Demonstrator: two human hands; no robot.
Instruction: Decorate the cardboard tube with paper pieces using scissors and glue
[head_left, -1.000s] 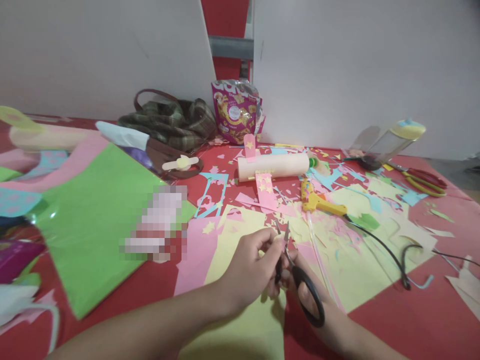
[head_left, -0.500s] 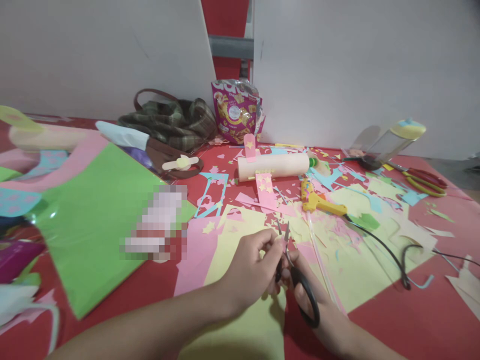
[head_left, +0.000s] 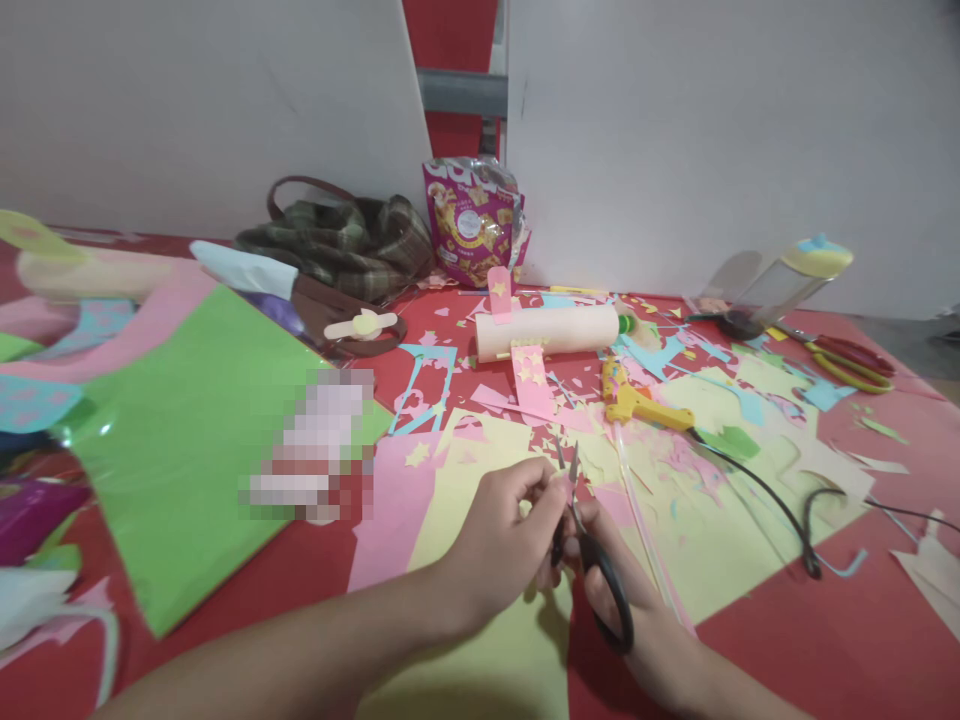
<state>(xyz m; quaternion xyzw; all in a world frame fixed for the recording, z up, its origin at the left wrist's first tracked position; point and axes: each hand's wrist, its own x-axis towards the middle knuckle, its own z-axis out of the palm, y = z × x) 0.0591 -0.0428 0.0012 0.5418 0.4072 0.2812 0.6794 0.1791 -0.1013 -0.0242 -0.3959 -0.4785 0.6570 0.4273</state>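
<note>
My right hand has its fingers through the handles of black-handled scissors, whose blades point away from me and stand slightly apart. Pinched between the thumb and fingers of my left hand is a small piece of pink paper, right at the blades; most of it is hidden by the fingers. Both hands are close together above a sheet of yellow paper. Beyond them lies a cream cardboard tube with pink paper strips and yellow stars on it, and a green end at its right.
A yellow glue gun with a black cord lies right of centre among paper scraps. Green sheet spreads at left. Farther back are a plaid bag, a purple snack packet, a clear container and red-and-green-handled scissors.
The scissor handles and my right hand have shifted very slightly to the left. My left hand stays almost still, and the things on the table look the same.
</note>
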